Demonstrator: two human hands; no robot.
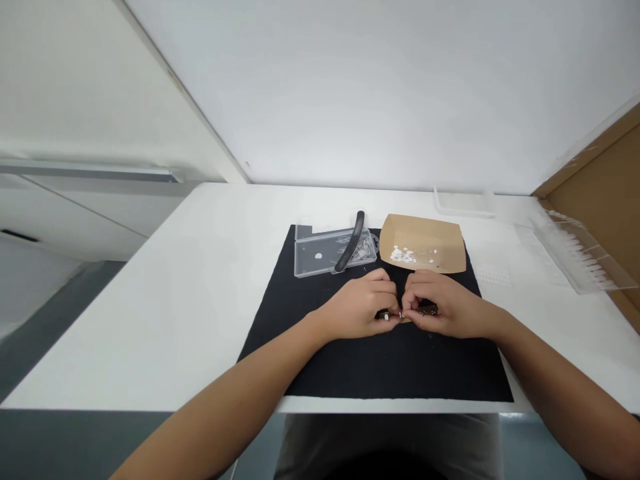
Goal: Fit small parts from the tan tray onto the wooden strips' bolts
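A white tabletop [150, 300] carries a black mat [390, 373], with a clear container [557, 259] near the tabletop's right end. At the mat's far edge lies a brown tray [425, 235]. Below it, the right hand [443, 303] and left hand [360, 307] meet over the mat, fingertips almost touching. Each grip is pressed together, pinching a small brown piece [427, 310] that sits between them, partly hidden by fingers. Left of the tray is a clear box [307, 260], a dark curved bar [351, 241] lying across it. White bits [401, 255] are scattered in the tray; one white dot [319, 256] shows inside the box.
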